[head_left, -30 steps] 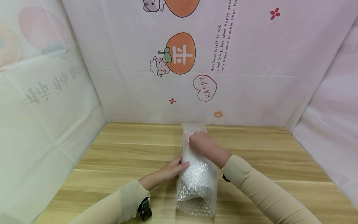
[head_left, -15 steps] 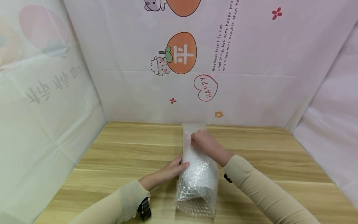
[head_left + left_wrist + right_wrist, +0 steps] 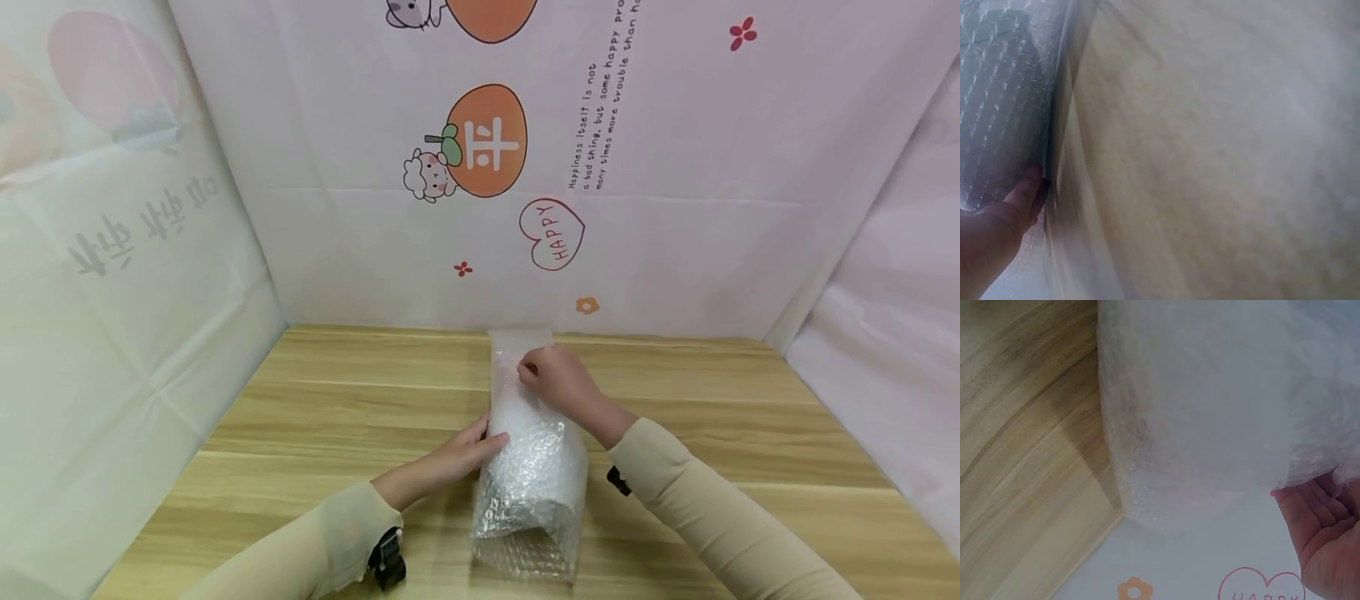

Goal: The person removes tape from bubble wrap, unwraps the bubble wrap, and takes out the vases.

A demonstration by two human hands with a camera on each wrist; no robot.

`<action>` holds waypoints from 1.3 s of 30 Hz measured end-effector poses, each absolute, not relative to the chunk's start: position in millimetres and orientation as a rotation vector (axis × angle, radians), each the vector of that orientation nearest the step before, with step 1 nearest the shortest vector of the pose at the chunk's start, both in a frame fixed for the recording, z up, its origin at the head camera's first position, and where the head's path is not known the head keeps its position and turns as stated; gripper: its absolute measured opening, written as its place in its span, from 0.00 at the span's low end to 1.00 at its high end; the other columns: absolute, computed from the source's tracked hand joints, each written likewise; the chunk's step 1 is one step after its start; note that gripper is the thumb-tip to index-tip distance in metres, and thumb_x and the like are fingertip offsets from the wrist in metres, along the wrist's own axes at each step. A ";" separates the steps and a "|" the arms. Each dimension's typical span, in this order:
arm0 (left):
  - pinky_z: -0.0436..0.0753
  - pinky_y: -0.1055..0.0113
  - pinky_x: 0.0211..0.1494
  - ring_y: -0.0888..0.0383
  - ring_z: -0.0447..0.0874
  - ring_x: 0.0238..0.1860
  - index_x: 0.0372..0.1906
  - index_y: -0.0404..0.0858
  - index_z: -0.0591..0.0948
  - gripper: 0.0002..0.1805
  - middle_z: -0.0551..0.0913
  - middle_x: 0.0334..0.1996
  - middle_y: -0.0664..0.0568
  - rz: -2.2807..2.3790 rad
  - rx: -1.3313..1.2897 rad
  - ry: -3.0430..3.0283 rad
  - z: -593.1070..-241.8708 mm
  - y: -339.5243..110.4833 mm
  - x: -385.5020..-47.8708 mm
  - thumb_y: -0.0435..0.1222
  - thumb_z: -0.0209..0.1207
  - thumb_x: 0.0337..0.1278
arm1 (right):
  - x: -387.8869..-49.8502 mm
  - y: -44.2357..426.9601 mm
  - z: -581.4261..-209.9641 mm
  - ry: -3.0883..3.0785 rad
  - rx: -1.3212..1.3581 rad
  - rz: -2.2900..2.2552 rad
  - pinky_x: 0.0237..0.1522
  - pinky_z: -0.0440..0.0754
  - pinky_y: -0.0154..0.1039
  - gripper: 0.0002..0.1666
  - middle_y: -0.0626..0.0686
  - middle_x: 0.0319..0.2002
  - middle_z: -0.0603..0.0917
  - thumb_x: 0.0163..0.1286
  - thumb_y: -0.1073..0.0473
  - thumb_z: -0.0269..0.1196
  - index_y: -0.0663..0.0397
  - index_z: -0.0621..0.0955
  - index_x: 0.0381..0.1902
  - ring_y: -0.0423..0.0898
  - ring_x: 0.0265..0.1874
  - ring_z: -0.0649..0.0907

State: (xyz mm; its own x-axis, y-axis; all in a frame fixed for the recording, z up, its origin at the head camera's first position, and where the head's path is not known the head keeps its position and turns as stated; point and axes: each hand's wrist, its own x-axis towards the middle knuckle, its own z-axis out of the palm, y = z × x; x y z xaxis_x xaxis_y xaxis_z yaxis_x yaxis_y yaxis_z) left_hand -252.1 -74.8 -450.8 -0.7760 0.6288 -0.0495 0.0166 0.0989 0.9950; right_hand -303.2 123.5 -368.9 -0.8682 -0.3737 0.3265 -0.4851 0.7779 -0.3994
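Note:
A long bundle of clear bubble wrap (image 3: 528, 467) lies on the table, its near end open and its far end by the back wall. My left hand (image 3: 461, 454) rests against its left side, the thumb on top; the left wrist view shows the fingers (image 3: 1025, 187) along the wrap's (image 3: 1004, 100) edge. Over the far part, my right hand (image 3: 558, 383) has curled fingers. In the right wrist view that hand (image 3: 1325, 531) pinches an edge of the wrap (image 3: 1197, 412). What the wrap encloses cannot be made out.
The wood-grain table (image 3: 360, 400) ends at a white printed cloth (image 3: 360, 250) at the back. More cloth hangs at the left (image 3: 97, 333) and right (image 3: 892, 333) sides.
My right hand has shifted slightly to the right, and the wrap's right side bulges out a little more. My left hand has stayed in place.

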 end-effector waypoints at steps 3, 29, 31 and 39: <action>0.59 0.53 0.70 0.47 0.48 0.73 0.78 0.37 0.41 0.40 0.45 0.76 0.41 1.717 0.629 1.923 -449.8 -74.4 -251.4 0.47 0.46 0.74 | -303.5 125.3 -369.2 -2.777 0.625 0.757 0.24 0.70 0.35 0.11 0.47 0.18 0.76 0.66 0.68 0.58 0.58 0.86 0.28 0.40 0.17 0.70; 0.65 0.55 0.68 0.46 0.58 0.70 0.78 0.37 0.42 0.38 0.49 0.75 0.40 1.757 0.660 1.869 -450.0 -73.4 -251.3 0.44 0.46 0.75 | -305.3 112.1 -353.2 -2.897 0.691 0.471 0.47 0.81 0.47 0.19 0.57 0.42 0.86 0.56 0.57 0.74 0.64 0.86 0.42 0.53 0.43 0.84; 0.65 0.55 0.67 0.46 0.58 0.70 0.78 0.37 0.42 0.38 0.49 0.75 0.40 1.758 0.662 1.869 -449.9 -73.6 -251.3 0.44 0.47 0.75 | -306.1 109.3 -351.2 -2.912 0.709 0.414 0.48 0.81 0.47 0.18 0.58 0.43 0.86 0.57 0.58 0.73 0.65 0.86 0.43 0.54 0.44 0.83; 0.64 0.56 0.68 0.48 0.57 0.70 0.78 0.40 0.42 0.38 0.49 0.76 0.42 1.749 0.674 1.883 -450.6 -72.8 -253.1 0.44 0.46 0.75 | -313.1 99.5 -350.0 -2.956 0.713 0.171 0.25 0.72 0.41 0.04 0.49 0.22 0.78 0.58 0.65 0.65 0.56 0.80 0.25 0.47 0.22 0.73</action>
